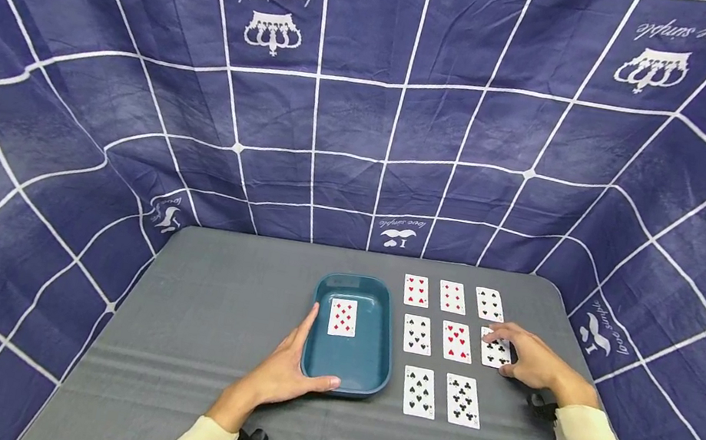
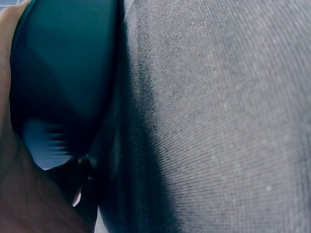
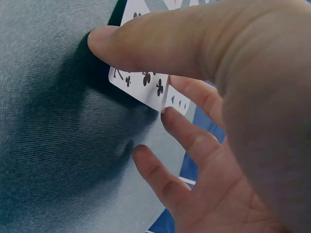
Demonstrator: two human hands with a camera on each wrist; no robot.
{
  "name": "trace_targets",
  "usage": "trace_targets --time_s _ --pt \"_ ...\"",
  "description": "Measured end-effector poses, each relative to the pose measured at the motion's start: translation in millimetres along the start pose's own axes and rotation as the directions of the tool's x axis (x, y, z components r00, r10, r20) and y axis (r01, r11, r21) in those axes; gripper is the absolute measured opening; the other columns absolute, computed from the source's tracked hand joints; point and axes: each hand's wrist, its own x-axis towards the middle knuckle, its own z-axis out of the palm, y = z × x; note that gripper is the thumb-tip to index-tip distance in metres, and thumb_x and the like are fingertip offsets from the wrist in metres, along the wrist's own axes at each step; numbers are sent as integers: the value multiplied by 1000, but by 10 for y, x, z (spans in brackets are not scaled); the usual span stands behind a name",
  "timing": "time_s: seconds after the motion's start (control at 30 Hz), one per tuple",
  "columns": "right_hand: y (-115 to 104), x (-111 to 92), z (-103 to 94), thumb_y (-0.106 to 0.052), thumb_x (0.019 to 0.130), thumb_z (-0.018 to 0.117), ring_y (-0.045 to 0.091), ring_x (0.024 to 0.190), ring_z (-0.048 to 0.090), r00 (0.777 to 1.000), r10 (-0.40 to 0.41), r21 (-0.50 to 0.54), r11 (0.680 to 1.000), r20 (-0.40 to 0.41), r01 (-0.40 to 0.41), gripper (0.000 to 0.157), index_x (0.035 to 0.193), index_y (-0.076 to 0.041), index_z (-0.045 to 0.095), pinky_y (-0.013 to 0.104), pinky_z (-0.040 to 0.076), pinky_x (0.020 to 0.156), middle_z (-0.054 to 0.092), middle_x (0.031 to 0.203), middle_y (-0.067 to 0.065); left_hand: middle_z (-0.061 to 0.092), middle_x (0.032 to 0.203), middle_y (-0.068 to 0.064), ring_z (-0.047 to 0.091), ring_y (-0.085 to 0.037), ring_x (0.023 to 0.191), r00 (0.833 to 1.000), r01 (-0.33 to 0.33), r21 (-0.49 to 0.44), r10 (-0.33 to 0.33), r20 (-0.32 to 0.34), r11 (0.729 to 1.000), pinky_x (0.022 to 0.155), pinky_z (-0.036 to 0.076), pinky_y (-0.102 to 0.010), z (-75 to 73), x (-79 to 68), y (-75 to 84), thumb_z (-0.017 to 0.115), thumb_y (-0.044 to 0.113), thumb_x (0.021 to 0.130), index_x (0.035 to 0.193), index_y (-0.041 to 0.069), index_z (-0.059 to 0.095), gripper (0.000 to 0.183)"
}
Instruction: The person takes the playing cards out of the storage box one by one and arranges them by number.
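Observation:
My left hand (image 1: 286, 368) holds the near-left corner of a teal rectangular tray (image 1: 388, 335), thumb along the near rim and fingers against the left side. Inside the tray lies a diamonds playing card (image 1: 343, 318), face up. In the left wrist view, the tray's wall (image 2: 68, 58) stands beside the palm. On the right, my right hand (image 1: 532, 361) pinches a clubs playing card (image 1: 496, 351), with the thumb at its near edge and fingers at its far side. The right wrist view shows this clubs card (image 3: 138, 85) partly hidden behind the thumb.
Several other face-up cards lie in rows right of the tray, among them a hearts card (image 1: 457, 342), a spades card (image 1: 419, 392) and a clubs card (image 1: 463, 401). Grey cloth (image 1: 205, 304) covers the table. Blue gridded curtains (image 1: 356, 119) enclose its back and sides.

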Motion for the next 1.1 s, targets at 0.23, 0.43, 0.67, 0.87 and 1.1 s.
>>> trace_targets --time_s 0.23,0.43,0.67,0.87,1.1 --pt "14 -13 13 5 77 98 57 142 69 1000 -1 5 1000 -2 1 57 129 -7 81 72 53 118 72 152 29 22 195 -19 30 -51 177 1000 0 5 0 2 1000 133 38 -80 -3 2 -2 99 66 87 190 37 0 146" --pt "21 -18 15 4 77 99 57 143 69 1000 10 3 1000 5 -10 57 130 -9 81 72 52 119 72 153 28 20 196 -14 29 -49 178 1000 -8 4 8 0 1000 134 37 -79 -3 8 -7 99 65 87 189 39 -1 146" --pt "12 -13 26 5 75 98 59 146 65 1000 12 -9 1000 5 -12 60 131 -7 81 73 50 121 69 157 31 20 196 -14 29 -49 179 1000 -10 5 10 -2 1000 135 37 -79 2 12 -15 99 66 87 187 47 -3 145" --pt "-43 16 30 2 77 99 60 147 65 999 -11 -19 1000 -30 11 57 130 -6 80 74 49 122 69 156 32 21 196 -15 30 -49 178 1000 -3 6 3 -5 1000 135 37 -78 5 10 -16 99 66 86 189 43 -1 145" --pt "-195 102 -1 -2 85 94 55 140 69 995 -21 -27 999 -98 18 53 136 -3 79 74 52 119 73 146 28 22 195 -16 31 -50 178 1000 3 2 -3 -8 1000 134 38 -79 5 7 -6 100 66 85 189 39 2 146"
